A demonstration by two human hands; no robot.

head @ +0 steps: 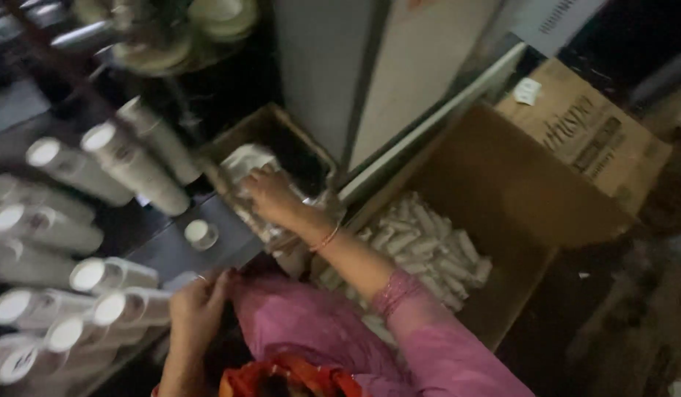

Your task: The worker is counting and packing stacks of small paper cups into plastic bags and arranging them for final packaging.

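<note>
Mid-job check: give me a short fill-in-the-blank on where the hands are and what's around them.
1. The right hand rests on a crinkly clear ____ bag.
2. The large cardboard box holds small ____ rolls.
3. The left hand is beside the ____ garment.

Missing: plastic; white; pink

Dim workshop or stockroom, racks of white tubes (pixel 109 165), open cardboard boxes (pixel 502 198) filled with white rolls (pixel 421 246)
</note>
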